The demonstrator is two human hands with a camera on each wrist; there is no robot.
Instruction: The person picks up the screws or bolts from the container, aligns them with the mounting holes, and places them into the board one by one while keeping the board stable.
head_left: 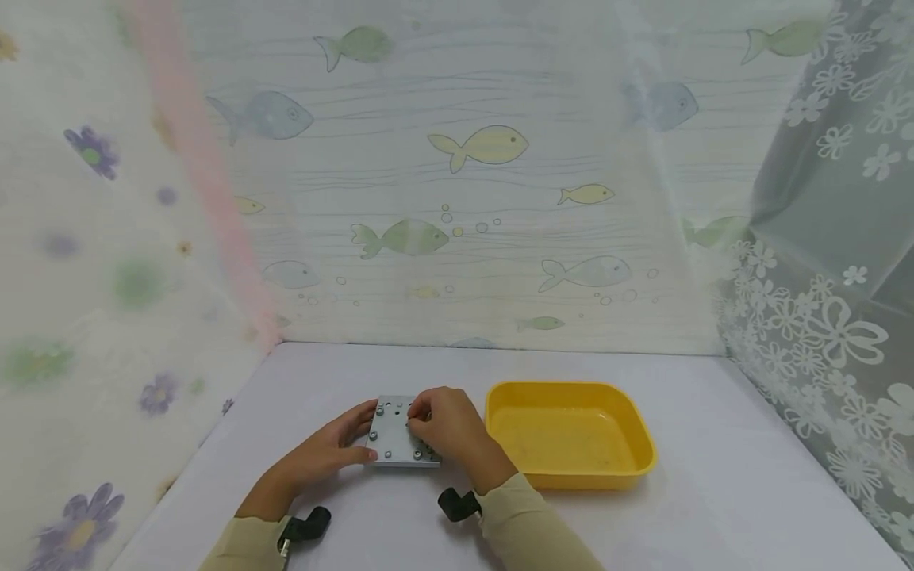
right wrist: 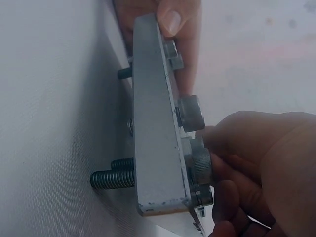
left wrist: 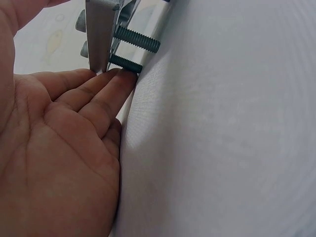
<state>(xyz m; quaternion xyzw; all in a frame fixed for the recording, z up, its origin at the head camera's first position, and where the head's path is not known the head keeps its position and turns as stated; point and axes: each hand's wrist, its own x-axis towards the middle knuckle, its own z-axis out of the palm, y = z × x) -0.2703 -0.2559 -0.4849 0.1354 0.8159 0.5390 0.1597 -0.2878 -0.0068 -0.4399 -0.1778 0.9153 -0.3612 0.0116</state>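
A flat silver metal plate (head_left: 391,437) sits just above the white cloth, with several socket-head bolts through it. Their heads stand on its upper face, like this bolt head (right wrist: 191,113). Threaded shanks (right wrist: 116,179) stick out underneath. My left hand (head_left: 324,454) grips the plate's left side, thumb at the near corner; in the left wrist view its fingers reach the edge beside the dark threads (left wrist: 138,39). Over the plate's right half, my right hand (head_left: 455,430) has its fingers curled and pinches at a bolt, whose head is mostly hidden by the fingers.
Right of the plate stands a yellow plastic tray (head_left: 571,480), close to my right wrist. A white cloth (head_left: 343,369) covers the table. Patterned curtains (head_left: 485,95) enclose the back and both sides. Small black devices (head_left: 305,525) are fixed at both wrists.
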